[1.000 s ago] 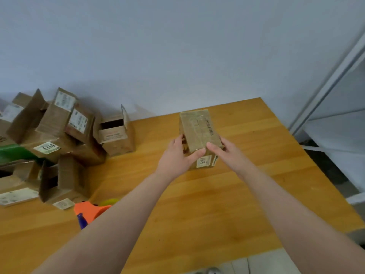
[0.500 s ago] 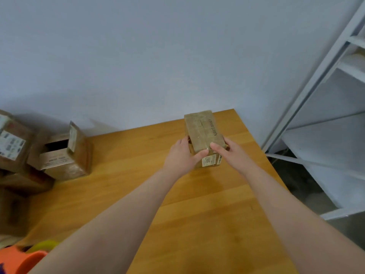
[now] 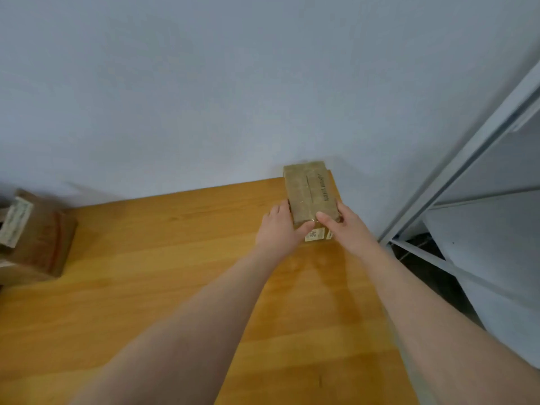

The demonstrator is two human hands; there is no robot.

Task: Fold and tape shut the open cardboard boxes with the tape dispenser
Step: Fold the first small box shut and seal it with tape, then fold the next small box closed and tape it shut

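A small closed cardboard box [image 3: 309, 190], with shiny tape over its top seam and a white label on its near end, sits at the far right corner of the wooden table [image 3: 163, 276], close to the wall. My left hand [image 3: 279, 229] grips its left side, thumb laid over the near top edge. My right hand [image 3: 343, 226] grips the right side in the same way. The tape dispenser is out of view.
One brown cardboard box [image 3: 35, 238] with a white label sits at the table's left edge, blurred. A grey metal shelf frame [image 3: 455, 182] stands just past the table's right edge. The grey wall runs directly behind the table.
Both hands have carried the taped box away from me and to the right, up to the table's far right corner. The view has swung right, so the box pile and orange dispenser left the frame.
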